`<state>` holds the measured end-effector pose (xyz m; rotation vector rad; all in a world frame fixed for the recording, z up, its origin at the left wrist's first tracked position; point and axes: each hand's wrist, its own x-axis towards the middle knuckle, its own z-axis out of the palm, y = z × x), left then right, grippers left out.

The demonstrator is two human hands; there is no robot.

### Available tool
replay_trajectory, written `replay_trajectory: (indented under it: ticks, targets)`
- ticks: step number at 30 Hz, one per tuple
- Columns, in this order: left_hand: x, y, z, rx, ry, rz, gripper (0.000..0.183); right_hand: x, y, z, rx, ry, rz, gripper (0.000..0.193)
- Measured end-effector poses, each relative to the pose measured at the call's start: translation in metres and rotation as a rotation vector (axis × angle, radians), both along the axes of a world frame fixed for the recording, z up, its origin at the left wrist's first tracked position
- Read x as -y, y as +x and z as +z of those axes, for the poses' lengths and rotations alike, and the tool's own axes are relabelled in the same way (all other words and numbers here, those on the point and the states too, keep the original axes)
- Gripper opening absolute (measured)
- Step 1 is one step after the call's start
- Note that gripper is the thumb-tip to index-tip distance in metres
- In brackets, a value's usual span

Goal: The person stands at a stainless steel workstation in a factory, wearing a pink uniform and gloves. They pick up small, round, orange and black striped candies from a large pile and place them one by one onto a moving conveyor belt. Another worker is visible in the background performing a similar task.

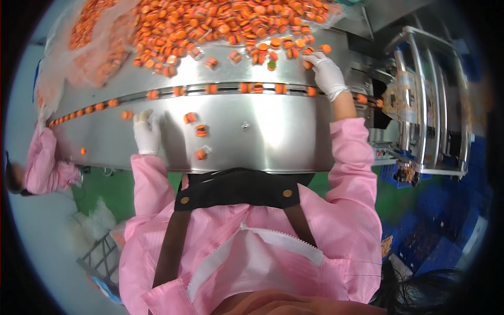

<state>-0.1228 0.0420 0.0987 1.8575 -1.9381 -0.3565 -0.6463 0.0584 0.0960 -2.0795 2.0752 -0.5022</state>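
Both my hands wear white gloves over a steel table [252, 126]. My left hand [146, 135] is low over the near side, thumb apart from the fingers, with nothing visible in it. A loose orange burger-shaped candy [127, 114] lies just left of its fingertips. Reaching to the front edge of the pile, my right hand [327, 75] has its fingers closed at a burger-shaped candy [307, 64]; the fingers partly hide the grip. Between the hands runs a narrow conveyor channel [228, 89] carrying a row of similar candies, orange outside with dark and red layers.
A large heap of candies [226, 23] covers the far side, beside clear plastic sheeting [58, 58]. Several loose candies [201, 130] lie near me. A metal-framed machine [420, 100] stands at the channel's right end. Another person's pink sleeve [43, 157] is at far left.
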Motion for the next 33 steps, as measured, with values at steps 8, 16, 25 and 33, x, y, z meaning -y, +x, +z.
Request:
replay_trajectory:
  ticks: [8,16,25,33]
  targets:
    - [0.032,0.064,-0.009,0.1,-0.103,0.357,0.034,0.022,0.0,-0.002,-0.12,0.245,0.024,0.028]
    - [0.053,0.104,-0.027,0.209,0.019,0.277,0.04,-0.011,0.037,-0.01,0.539,0.026,-0.205,0.024]
    - [0.057,0.104,-0.055,0.03,-0.079,0.129,0.024,0.02,0.228,-0.002,0.874,0.223,0.36,0.015]
    - [0.033,0.077,-0.062,-0.092,-0.195,0.191,0.02,0.075,0.304,-0.023,0.332,0.176,0.276,0.018]
